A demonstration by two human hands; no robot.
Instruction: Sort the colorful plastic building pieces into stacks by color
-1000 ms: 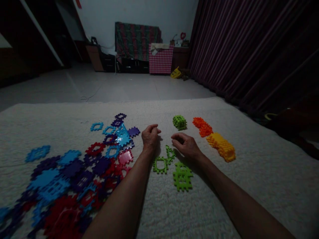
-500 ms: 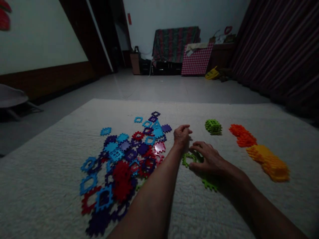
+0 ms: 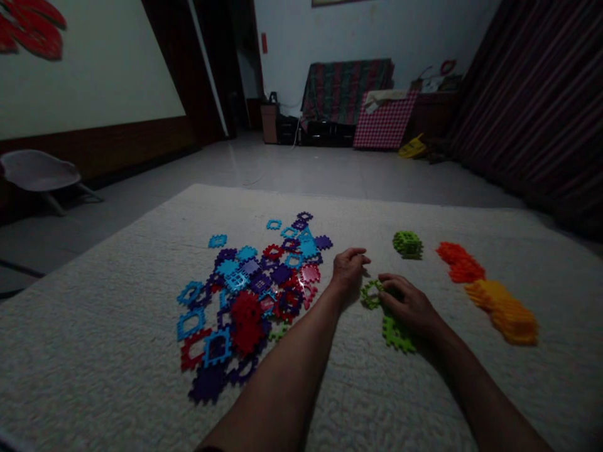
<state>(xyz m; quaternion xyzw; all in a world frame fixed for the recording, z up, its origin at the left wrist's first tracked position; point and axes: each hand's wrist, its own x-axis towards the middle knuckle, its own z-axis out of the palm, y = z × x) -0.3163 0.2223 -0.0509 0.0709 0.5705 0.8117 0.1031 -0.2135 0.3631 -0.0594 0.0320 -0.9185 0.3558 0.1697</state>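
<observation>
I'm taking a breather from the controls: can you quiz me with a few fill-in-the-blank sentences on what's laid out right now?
1. The frame piece at the right hand's fingertips is ____ in colour.
2. Between the green stack and the yellow stack lie ____ pieces.
3. The mixed pile of blue, purple and red pieces lies to the ____ of the left hand.

Missing words: green; orange; left.
</observation>
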